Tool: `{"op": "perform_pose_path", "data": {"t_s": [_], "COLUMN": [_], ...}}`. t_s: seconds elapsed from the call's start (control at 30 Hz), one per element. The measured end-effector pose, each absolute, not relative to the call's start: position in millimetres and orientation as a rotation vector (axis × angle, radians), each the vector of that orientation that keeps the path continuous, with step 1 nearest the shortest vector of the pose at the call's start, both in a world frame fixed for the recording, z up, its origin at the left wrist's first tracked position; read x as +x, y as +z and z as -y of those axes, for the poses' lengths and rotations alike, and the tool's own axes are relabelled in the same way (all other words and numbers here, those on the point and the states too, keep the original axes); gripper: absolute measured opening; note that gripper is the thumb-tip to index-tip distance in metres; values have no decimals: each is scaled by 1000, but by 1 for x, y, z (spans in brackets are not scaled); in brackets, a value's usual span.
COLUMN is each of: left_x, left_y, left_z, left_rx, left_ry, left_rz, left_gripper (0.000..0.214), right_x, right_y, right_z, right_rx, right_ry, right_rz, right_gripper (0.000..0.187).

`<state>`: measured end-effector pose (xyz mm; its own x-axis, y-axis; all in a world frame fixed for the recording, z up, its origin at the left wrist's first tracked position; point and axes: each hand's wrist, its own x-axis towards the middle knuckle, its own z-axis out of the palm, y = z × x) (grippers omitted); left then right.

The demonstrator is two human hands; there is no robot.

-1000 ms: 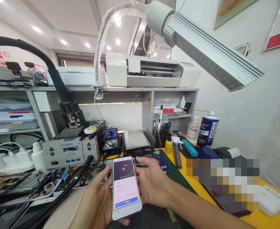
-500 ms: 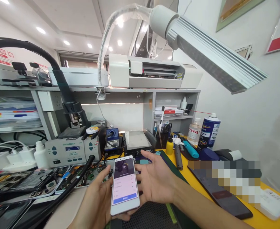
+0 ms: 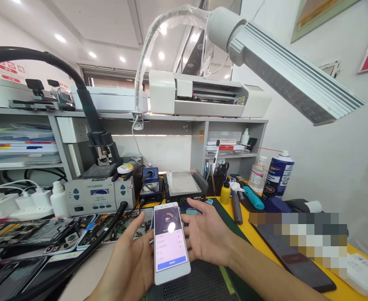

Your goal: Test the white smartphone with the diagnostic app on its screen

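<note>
A white smartphone (image 3: 172, 244) rests between both hands, tilted up with its lit screen facing me. The screen has a dark upper part with a round gauge, a pale list below and a blue button. A bright glare spot lies on it. My left hand (image 3: 130, 255) supports the phone from the left, thumb raised off the screen and fingertips hidden behind the case. From the right, my right hand (image 3: 207, 238) has its fingers at the edge and behind the phone, with its thumb spread away. Under them lies a dark perforated mat (image 3: 199, 284).
Opened phones and circuit boards (image 3: 39, 234) crowd the left, crossed by a black hose (image 3: 86, 251). Behind stand a grey control station (image 3: 100, 194) and a flat plate device (image 3: 182, 184). Right are a yellow bottle (image 3: 224, 193), spray can (image 3: 279, 173) and dark tablet (image 3: 296, 259). A lamp (image 3: 290, 71) hangs overhead.
The phone and both hands sit slightly further right in the view, which has shifted a little. A glare spot has appeared on the screen. Fingers seen below the phone's bottom edge are now hidden.
</note>
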<state>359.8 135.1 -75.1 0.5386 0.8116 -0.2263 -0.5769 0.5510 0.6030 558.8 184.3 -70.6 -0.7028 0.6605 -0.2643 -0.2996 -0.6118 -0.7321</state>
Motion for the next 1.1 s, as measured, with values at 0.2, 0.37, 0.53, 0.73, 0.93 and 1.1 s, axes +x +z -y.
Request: {"op": "perform_pose_path", "data": {"t_s": [0.2,0.37,0.53,0.73,0.93,1.1], "left_x": [360,361,363,366,366,368], "left_y": [-72,-73,-72,-73,-74,-71], "left_z": [-133,-132,-130,-128,-127,-125], "left_rx": [481,495,527,572,625,640], "left_ry": [838,829,840,824,814,834], "left_rz": [-585,-577,-641,-652,-672,-694], "left_gripper": [87,89,80,79,73,69], "right_x": [556,554,553,550,545,543], "right_y": [-70,-67,-65,-65,-68,-66], "right_z": [-180,-175,-172,-170,-167,-163], "right_rx": [-778,-750,-750,-815,-892,-896], "right_ry": [2206,2164,2205,2133,2044,1980], "right_rz": [966,1014,993,1031,1101,1142], "right_gripper": [55,53,52,44,36,41]}}
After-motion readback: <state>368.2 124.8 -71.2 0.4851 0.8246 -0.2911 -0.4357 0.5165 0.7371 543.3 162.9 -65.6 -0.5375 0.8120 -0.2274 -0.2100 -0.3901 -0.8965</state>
